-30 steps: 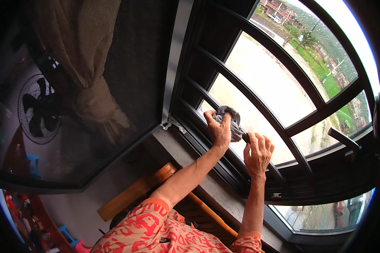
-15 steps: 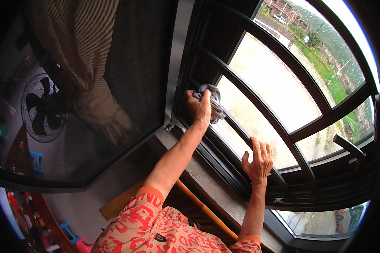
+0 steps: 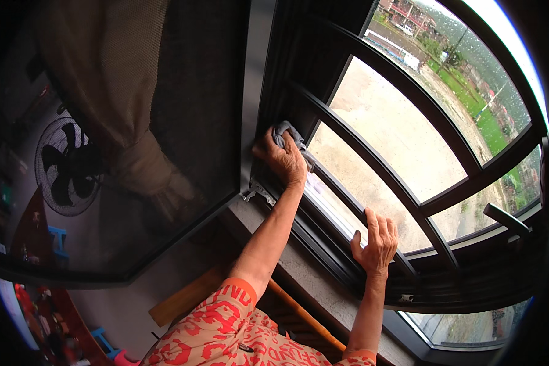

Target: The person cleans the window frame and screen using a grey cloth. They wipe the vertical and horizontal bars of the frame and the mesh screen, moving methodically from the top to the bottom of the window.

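My left hand point(image 3: 285, 161) is closed on a crumpled grey cloth point(image 3: 297, 139). The cloth presses against the dark side of the window frame, by the end of the lowest dark bar point(image 3: 343, 194). Part of the cloth is hidden behind my fingers. My right hand point(image 3: 377, 243) lies against that same bar nearer its lower end, its fingers stretched out and its thumb apart, with nothing in it. Beyond the bars are wet panes, and pale ground point(image 3: 402, 140) shows through.
On the left stands a dark-framed screen panel point(image 3: 195, 122), with a tied curtain point(image 3: 113, 91) and a fan point(image 3: 67, 165) visible through it. A metal hinge point(image 3: 261, 192) joins near its corner. A window handle point(image 3: 506, 219) juts out at right. A grey sill point(image 3: 311, 274) runs below.
My left hand and the cloth have shifted slightly left along the frame. My right hand stays at the bar. The view has tilted a little.
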Action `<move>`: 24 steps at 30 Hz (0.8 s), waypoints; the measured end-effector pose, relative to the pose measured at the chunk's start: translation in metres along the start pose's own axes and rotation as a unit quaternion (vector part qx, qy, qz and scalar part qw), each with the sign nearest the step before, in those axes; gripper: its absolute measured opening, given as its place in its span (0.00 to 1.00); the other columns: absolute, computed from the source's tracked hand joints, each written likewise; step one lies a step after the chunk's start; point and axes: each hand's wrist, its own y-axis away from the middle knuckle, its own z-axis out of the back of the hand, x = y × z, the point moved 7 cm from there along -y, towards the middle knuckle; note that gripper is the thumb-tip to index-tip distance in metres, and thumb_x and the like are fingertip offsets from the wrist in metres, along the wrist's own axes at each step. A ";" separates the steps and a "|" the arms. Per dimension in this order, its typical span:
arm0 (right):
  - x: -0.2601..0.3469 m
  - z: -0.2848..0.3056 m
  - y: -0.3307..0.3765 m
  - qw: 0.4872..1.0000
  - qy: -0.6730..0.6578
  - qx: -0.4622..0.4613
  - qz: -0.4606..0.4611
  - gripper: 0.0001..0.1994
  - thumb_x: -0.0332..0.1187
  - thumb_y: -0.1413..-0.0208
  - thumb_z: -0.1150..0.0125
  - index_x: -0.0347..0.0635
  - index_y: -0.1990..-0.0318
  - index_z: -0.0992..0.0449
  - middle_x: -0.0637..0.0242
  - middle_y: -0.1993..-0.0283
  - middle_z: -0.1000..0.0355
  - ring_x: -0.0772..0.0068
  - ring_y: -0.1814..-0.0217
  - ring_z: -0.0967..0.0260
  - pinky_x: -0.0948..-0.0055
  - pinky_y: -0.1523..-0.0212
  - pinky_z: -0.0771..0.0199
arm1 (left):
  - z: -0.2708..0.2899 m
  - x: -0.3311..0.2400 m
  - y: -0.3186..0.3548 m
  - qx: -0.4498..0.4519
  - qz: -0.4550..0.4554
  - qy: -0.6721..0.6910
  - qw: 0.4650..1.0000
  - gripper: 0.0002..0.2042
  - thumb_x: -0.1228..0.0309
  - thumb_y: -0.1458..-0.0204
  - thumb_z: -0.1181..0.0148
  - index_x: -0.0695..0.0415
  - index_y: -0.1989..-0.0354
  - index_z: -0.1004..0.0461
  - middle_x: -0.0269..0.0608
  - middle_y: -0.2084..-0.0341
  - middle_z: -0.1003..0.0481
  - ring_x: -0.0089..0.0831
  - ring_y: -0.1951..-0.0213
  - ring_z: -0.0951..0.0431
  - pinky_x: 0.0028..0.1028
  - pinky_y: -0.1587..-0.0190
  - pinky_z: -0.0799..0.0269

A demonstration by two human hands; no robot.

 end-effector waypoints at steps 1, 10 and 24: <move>0.000 0.000 0.000 1.000 0.001 0.002 0.001 0.26 0.31 0.62 0.41 0.38 0.49 0.28 0.55 0.58 0.28 0.54 0.59 0.31 0.58 0.58 0.33 | 0.000 -0.002 0.001 -0.006 -0.015 -0.016 1.000 0.15 0.68 0.46 0.41 0.58 0.50 0.29 0.56 0.57 0.38 0.47 0.55 0.32 0.38 0.51 0.33; 0.001 0.001 -0.001 1.000 -0.025 -0.002 -0.003 0.26 0.30 0.63 0.41 0.36 0.49 0.29 0.55 0.60 0.29 0.53 0.60 0.32 0.58 0.58 0.34 | 0.005 -0.007 0.016 0.117 -0.121 -0.063 0.984 0.12 0.67 0.47 0.38 0.53 0.55 0.24 0.48 0.61 0.32 0.44 0.58 0.29 0.35 0.56 0.31; -0.001 -0.004 -0.001 1.000 -0.022 -0.001 0.002 0.28 0.33 0.63 0.41 0.37 0.48 0.29 0.54 0.58 0.29 0.50 0.58 0.32 0.56 0.58 0.34 | -0.014 0.030 -0.009 0.020 0.308 0.119 0.944 0.27 0.53 0.43 0.48 0.69 0.50 0.33 0.59 0.54 0.28 0.47 0.51 0.26 0.37 0.46 0.32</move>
